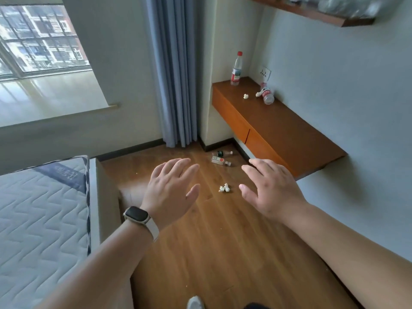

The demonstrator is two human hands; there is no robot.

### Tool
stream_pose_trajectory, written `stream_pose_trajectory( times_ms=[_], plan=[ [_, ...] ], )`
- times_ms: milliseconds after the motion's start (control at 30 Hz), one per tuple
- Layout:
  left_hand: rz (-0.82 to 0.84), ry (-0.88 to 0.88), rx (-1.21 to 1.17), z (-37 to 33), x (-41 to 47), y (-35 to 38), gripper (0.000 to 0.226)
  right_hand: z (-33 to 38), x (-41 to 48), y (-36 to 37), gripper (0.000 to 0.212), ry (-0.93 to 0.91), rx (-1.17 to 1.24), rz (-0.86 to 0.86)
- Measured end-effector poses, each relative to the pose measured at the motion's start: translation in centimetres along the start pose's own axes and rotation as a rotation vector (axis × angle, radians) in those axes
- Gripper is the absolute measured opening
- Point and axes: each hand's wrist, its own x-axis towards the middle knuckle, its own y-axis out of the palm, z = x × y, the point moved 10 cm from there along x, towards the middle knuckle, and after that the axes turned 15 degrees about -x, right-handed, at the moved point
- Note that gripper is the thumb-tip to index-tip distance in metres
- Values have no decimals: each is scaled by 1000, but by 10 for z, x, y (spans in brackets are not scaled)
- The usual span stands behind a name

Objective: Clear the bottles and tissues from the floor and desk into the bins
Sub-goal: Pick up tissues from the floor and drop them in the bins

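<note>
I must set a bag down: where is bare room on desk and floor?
Desk: near half, this side of the lying bottle. Floor: between bed and floor tissues. Crowded: desk's far end, floor bottles at the corner.

desk (289,139): upright bottle (236,69), fallen bottle (267,95), tissue (246,96) | floor (223,241): two bottles (219,161), tissues (224,188)

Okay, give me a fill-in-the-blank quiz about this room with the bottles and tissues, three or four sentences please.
1. The upright bottle on the desk has a ___ cap.
2. The other desk bottle lies on its ___.
3. The crumpled tissue seen between the left hand and right hand lies on the ___.
4. The watch is worn on the ___ wrist.
Missing words: red; side; floor; left.
</note>
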Motion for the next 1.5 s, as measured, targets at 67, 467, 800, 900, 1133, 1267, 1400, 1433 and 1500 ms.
stream_pose_trajectory(
  times_ms=[67,467,800,900,1133,1267,1400,1433,1500],
  plan=[
    [-2,29,-17,8,12,2,46,-3,14,3,54,17,-16,13],
    [103,-6,-45,70,72,47,46,-11,94,78,51,30,5,119],
    [253,-31,10,125,202,148,43,-78,206,190,56,52,97,264],
    [328,-22,26,136,254,185,42,-106,243,222,55,52,127,298],
    [407,0,26,156,348,247,43,-151,316,283,57,21,145,368],
    [450,27,-4,171,374,275,43,-158,342,308,55,31,173,395],
    [484,70,-37,196,395,320,44,-160,359,348,54,77,178,448],
    [492,80,-47,204,399,334,43,-160,362,360,54,96,179,464],
    [504,97,-77,222,404,366,40,-155,368,387,54,120,175,493]
  ],
)
